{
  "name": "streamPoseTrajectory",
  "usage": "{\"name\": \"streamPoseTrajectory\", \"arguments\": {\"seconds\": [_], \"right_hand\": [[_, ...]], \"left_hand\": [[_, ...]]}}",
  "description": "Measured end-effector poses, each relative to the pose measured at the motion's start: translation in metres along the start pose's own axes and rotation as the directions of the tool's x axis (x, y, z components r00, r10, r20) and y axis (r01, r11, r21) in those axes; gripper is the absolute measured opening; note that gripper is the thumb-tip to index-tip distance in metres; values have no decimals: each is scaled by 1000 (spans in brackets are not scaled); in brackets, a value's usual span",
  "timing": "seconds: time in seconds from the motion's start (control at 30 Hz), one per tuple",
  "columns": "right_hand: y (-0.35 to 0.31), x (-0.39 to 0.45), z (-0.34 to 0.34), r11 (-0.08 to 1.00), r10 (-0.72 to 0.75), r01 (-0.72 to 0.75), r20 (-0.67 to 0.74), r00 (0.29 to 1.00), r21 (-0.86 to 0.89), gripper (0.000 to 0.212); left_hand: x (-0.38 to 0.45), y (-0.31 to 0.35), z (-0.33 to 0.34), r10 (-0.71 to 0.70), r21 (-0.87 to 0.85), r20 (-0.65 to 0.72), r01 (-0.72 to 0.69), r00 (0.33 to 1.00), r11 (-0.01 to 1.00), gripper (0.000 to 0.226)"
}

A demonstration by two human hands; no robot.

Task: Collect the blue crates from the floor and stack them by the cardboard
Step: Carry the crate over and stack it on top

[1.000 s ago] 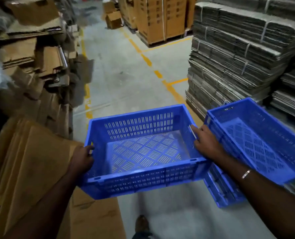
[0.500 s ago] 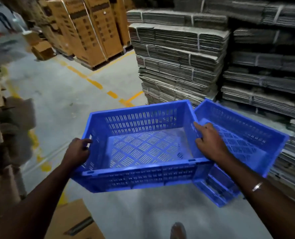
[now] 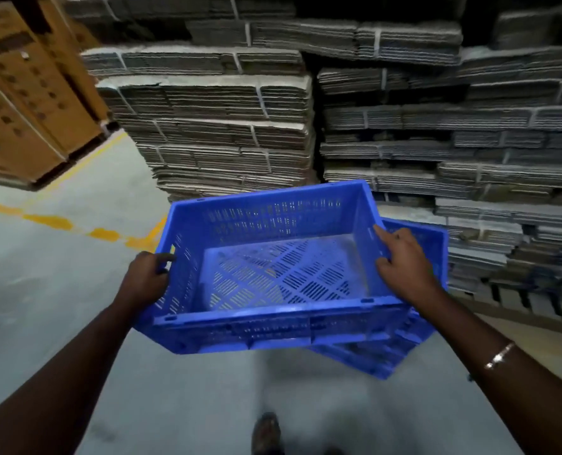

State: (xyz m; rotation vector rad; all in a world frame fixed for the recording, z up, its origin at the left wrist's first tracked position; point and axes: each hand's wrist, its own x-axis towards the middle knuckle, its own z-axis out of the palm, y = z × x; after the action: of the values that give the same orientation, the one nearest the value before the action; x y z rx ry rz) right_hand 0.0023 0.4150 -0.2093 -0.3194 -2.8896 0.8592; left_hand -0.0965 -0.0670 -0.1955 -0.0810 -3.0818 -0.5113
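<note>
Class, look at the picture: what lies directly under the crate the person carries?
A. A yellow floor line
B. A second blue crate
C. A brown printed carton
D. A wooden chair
B: the carried crate, held by both hands, sits over a second blue crate.

Blue crate [image 3: 273,257] between left hand [image 3: 145,277] and right hand [image 3: 404,267]; strapped cardboard stacks [image 3: 404,126] beyond

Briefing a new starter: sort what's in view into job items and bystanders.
Job:
- held blue crate, gripped by left hand and right hand
- second blue crate beneath it
- bundled cardboard stacks

Bystanders:
- brown cartons
- yellow floor line
- shoe
</note>
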Motion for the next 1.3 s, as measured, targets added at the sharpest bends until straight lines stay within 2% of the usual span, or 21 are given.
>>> {"name": "streamPoseTrajectory", "arguments": {"seconds": [0.17,0.4,0.47,0.57,0.7,0.83,0.9,1.0,1.2,1.3], "right_hand": [[2,15,-3,996,84,-86,-87,993,-23,67],[1,16,-5,974,210,-223,-228,951,-33,66],[7,16,-14,959,266,-282,-246,932,-35,66],[27,16,-27,944,314,-330,-276,908,-13,65],[64,21,-46,937,324,-348,-310,894,-22,66],[117,30,-62,931,337,-365,-323,884,-28,69],[141,36,-67,930,336,-365,-325,884,-33,71],[171,50,-70,929,331,-366,-320,888,-52,73],[199,65,-61,931,332,-359,-260,907,-67,75],[199,73,-58,938,303,-337,-272,913,-86,76]], "left_hand": [[76,16,7,153,-67,42,-150,987,986,60],[168,49,8,306,-145,100,-291,947,946,37],[186,68,12,348,-161,122,-328,929,931,39],[203,98,29,368,-222,146,-332,918,917,38],[223,142,60,412,-445,143,-313,900,839,37],[228,186,89,417,-517,129,-297,900,803,52],[233,205,102,409,-526,118,-293,905,799,56],[235,223,123,369,-516,139,-251,919,819,49],[240,227,156,312,-502,169,-191,935,844,53],[243,229,162,309,-506,152,-195,939,840,54]]}}
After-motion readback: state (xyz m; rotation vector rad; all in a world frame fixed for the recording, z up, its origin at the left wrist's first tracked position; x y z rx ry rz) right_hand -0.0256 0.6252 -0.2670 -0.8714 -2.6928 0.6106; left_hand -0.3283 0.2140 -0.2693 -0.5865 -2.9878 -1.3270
